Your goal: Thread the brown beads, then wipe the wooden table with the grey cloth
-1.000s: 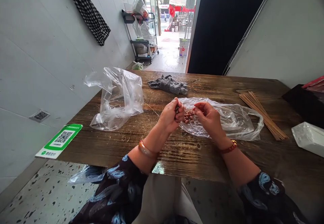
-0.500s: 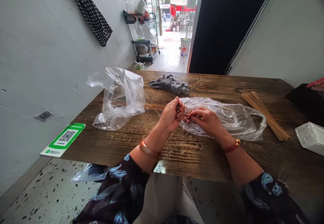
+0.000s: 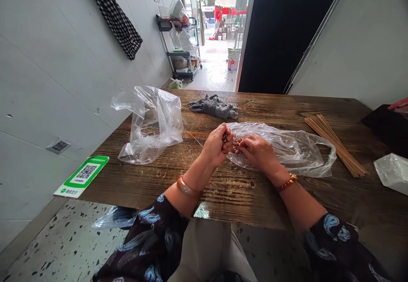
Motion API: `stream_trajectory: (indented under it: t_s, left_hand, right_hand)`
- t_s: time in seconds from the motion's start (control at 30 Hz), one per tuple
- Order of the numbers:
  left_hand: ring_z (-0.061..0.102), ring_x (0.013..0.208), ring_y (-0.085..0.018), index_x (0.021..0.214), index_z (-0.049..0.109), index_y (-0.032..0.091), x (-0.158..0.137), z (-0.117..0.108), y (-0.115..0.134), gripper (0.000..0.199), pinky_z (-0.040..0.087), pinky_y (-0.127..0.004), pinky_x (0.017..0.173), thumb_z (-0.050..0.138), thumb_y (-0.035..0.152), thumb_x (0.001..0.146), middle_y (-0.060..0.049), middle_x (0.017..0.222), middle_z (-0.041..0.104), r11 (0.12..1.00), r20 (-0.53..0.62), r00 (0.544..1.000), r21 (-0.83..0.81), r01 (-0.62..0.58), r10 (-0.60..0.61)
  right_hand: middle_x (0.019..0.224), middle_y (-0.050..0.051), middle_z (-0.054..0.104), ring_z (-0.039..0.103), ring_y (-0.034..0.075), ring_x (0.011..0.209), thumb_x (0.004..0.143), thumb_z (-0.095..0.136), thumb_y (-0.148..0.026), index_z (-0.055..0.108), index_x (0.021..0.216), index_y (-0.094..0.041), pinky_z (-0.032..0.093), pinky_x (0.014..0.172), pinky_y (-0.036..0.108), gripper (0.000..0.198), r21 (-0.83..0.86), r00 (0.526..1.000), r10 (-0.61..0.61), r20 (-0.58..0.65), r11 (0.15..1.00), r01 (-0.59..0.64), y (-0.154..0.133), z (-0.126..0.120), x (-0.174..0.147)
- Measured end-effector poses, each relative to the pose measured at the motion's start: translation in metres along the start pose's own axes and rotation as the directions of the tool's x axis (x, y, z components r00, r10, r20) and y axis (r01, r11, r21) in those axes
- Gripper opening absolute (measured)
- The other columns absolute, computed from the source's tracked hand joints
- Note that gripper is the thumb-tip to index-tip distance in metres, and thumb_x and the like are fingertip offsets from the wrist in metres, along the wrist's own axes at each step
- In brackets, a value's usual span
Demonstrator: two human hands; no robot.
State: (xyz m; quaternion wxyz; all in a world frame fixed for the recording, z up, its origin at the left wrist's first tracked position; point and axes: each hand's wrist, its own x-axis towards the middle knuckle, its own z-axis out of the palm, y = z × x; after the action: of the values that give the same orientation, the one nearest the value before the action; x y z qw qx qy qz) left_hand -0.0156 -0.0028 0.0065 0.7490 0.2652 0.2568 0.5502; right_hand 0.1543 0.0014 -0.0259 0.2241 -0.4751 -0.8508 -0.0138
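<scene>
My left hand (image 3: pixel 216 144) is closed in a fist, with small brown nut-like pieces (image 3: pixel 225 138) showing between thumb and fingers. Right beside it, more of these reddish-brown pieces (image 3: pixel 236 145) lie in a small heap at the near-left end of a clear plastic bag (image 3: pixel 290 146). My right hand (image 3: pixel 257 151) reaches into that heap with thumb and fingers pinched together at the pieces. What exactly sits between its fingertips is partly hidden. The bag lies flat and crumpled under and behind my right hand, its handle loop toward the right.
A second clear plastic bag (image 3: pixel 172 120) stands crumpled at left. Behind my hands lies a grey cloth (image 3: pixel 214 106). Thin wooden sticks (image 3: pixel 336 145) lie at right, near a white plastic-wrapped packet (image 3: pixel 392 172). A green QR-code sign (image 3: pixel 83 176) sits at the wooden table's (image 3: pixel 143 188) left corner.
The fingers of my right hand have drawn together and curled at the heap, and its wrist has shifted slightly left. My left fist stays almost in place.
</scene>
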Motion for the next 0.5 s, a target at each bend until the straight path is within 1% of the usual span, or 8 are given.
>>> stream_trajectory:
  t_s: [0.17,0.3,0.37,0.43,0.5]
  left_hand:
    - [0.029,0.036,-0.003,0.070,0.047,0.017,0.0013,-0.0019,-0.0008,0.033,0.019,-0.012,0.034,0.061,0.041,0.089,0.007,0.053,0.044,1.000,-0.006,1.000,0.011,0.001,-0.001]
    - [0.030,0.037,-0.003,0.070,0.047,0.017,0.0012,-0.0027,-0.0019,0.032,0.020,-0.012,0.034,0.060,0.039,0.089,0.006,0.053,0.045,1.000,0.008,1.000,0.019,-0.011,0.011]
    - [0.031,0.037,-0.003,0.070,0.047,0.017,0.0010,-0.0029,-0.0024,0.031,0.021,-0.013,0.035,0.060,0.038,0.089,0.006,0.053,0.045,1.000,0.019,1.000,0.017,-0.017,0.017]
    - [0.031,0.037,-0.003,0.071,0.047,0.017,0.0010,-0.0032,-0.0027,0.030,0.021,-0.013,0.035,0.061,0.038,0.088,0.006,0.054,0.045,1.000,0.029,0.999,0.015,-0.022,0.021]
    - [0.031,0.037,-0.003,0.071,0.047,0.017,0.0013,-0.0036,-0.0029,0.030,0.020,-0.013,0.035,0.061,0.037,0.088,0.006,0.054,0.045,1.000,0.038,0.999,0.014,-0.028,0.027]
  right_hand:
    - [0.089,0.006,0.066,0.060,0.022,0.086,0.094,0.054,-0.022,0.064,0.087,-0.019,0.043,0.079,0.031,0.013,0.082,0.999,0.027,-0.033,0.996,-0.024,0.0006,0.0000,0.0001]
    - [0.087,0.006,0.065,0.059,0.021,0.085,0.094,0.054,-0.022,0.066,0.086,-0.019,0.042,0.077,0.030,0.014,0.056,0.999,0.029,-0.040,0.998,-0.027,0.0002,-0.0040,-0.0003]
    - [0.086,0.006,0.065,0.058,0.021,0.085,0.094,0.054,-0.025,0.068,0.086,-0.020,0.042,0.078,0.030,0.016,0.051,1.000,0.011,-0.019,0.999,-0.010,-0.0009,-0.0058,-0.0006]
    - [0.086,0.005,0.066,0.058,0.021,0.086,0.092,0.057,-0.026,0.071,0.088,-0.022,0.042,0.079,0.031,0.015,0.051,1.000,-0.019,0.005,0.999,0.019,-0.0019,-0.0058,-0.0009]
    - [0.089,0.004,0.066,0.058,0.021,0.087,0.089,0.061,-0.024,0.072,0.091,-0.025,0.041,0.081,0.032,0.012,0.048,0.999,-0.048,0.018,0.998,0.047,-0.0020,-0.0034,-0.0008]
